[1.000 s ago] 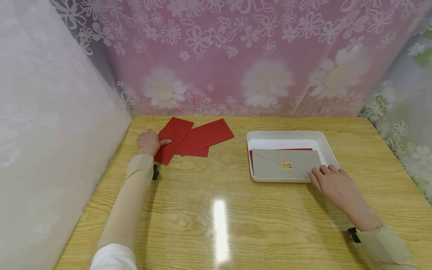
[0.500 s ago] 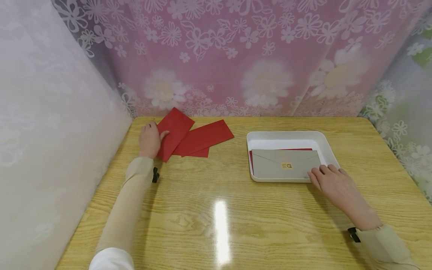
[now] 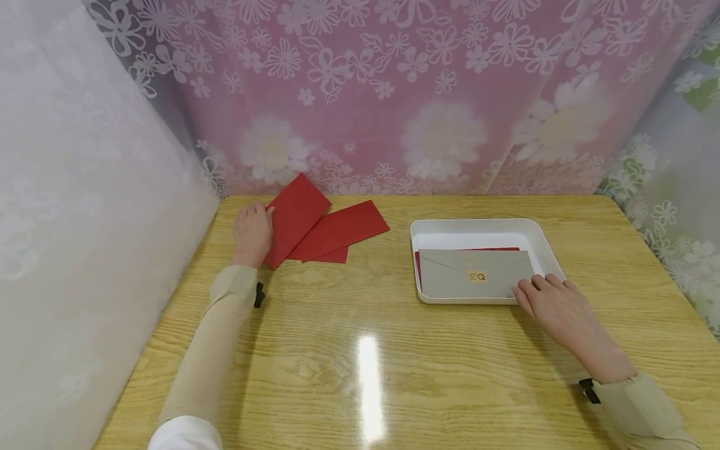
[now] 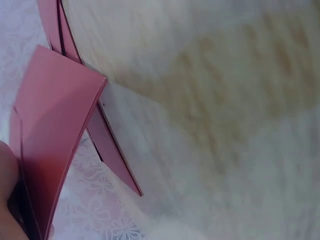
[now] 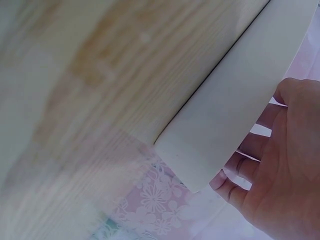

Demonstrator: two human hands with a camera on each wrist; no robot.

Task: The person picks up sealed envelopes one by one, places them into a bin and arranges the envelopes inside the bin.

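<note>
At the table's far left, my left hand grips a red envelope by its left edge. The envelope is tilted, its far corner overlapping the curtain in the head view. In the left wrist view, the fingers hold this envelope at the lower left. Other red envelopes lie overlapping beside it on the table. My right hand has its fingers curled over the front right rim of a white tray; the right wrist view shows them along the tray's edge. A grey envelope with a gold label lies in the tray.
A red edge shows from under the grey envelope. The wooden table ends at a pink flowered curtain behind, with a pale curtain along the left and another flowered one at the right.
My left hand has raised the red envelope's far end and shifted it slightly right and away; the thumb no longer lies across its face. The right hand and tray have stayed in place.
</note>
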